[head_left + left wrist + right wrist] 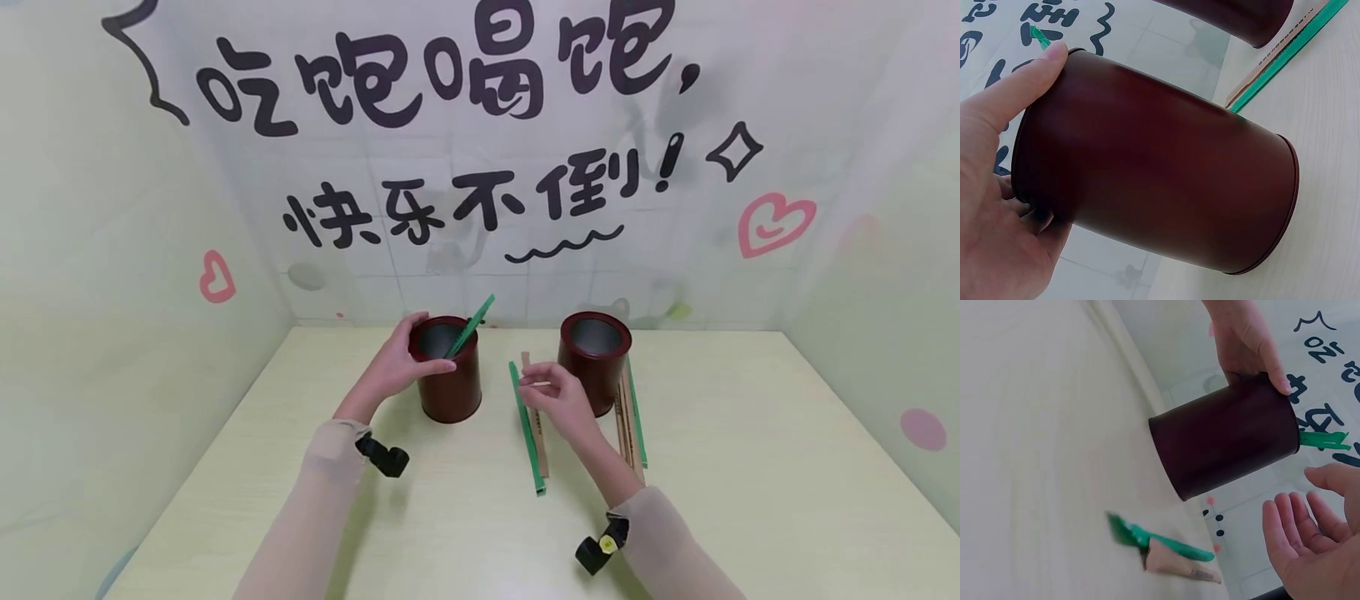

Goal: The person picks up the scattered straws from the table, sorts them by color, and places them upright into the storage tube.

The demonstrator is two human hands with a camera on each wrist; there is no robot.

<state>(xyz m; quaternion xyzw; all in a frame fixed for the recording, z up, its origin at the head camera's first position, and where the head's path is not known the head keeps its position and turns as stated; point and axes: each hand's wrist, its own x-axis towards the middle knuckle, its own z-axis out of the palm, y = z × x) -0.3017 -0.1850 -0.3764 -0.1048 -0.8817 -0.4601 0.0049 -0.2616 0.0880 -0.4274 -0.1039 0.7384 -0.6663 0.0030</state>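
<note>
My left hand (393,367) grips the upper rim of a dark red cylindrical can (453,392) standing at the table's middle left, its thumb on the near side. A slim green stick-like packet (474,323) leans out of the can's opening. My right hand (558,402) hovers between the two cans with fingers loosely bent and nothing held. Beneath it, a long green packet (531,442) and a brown paper packet with print (543,457) lie side by side on the table. In the right wrist view, the right palm (1316,550) faces the held can.
A second dark red can (592,377) stands behind the right hand. Along its right side lie more slim packets, brown (632,429) and green (639,425). A printed backdrop (465,292) with lettering rises behind the pale wooden table (465,517).
</note>
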